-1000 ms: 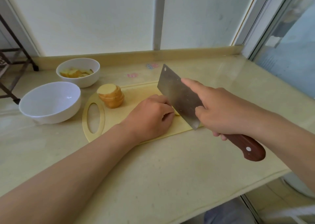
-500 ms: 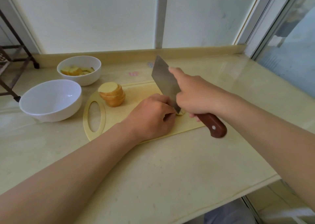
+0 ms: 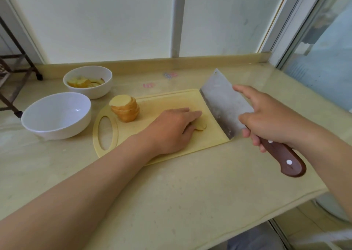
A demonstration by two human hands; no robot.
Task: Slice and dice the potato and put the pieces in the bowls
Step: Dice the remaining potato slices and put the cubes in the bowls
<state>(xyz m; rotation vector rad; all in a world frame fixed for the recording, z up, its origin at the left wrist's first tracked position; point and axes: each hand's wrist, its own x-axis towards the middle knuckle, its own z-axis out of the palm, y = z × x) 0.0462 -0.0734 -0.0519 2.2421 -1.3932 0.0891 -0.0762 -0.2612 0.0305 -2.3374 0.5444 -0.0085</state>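
Note:
A yellow cutting board point(image 3: 167, 101) lies on the counter. A stack of potato slices point(image 3: 125, 108) stands at its left end. My left hand point(image 3: 171, 129) lies over a small potato piece point(image 3: 201, 126) mid-board, fingers stretched flat on it; most of the piece is hidden. My right hand point(image 3: 266, 116) grips the cleaver point(image 3: 222, 101) by its wooden handle point(image 3: 285, 160), index finger along the blade. The blade is lifted and tilted at the board's right end, apart from the potato. A large white bowl point(image 3: 57, 114) sits left, nothing inside. Behind it a smaller white bowl point(image 3: 88, 81) holds potato pieces.
The beige counter point(image 3: 171, 192) ends at a front edge on the lower right, with floor below. A wall and window frame run along the back. A dark metal rack point(image 3: 11, 69) stands at the far left. Glass panels rise on the right.
The cleaver has swung away from my left hand to the board's right end and lifted. My left hand's fingers have straightened from curled knuckles to flat over the potato piece.

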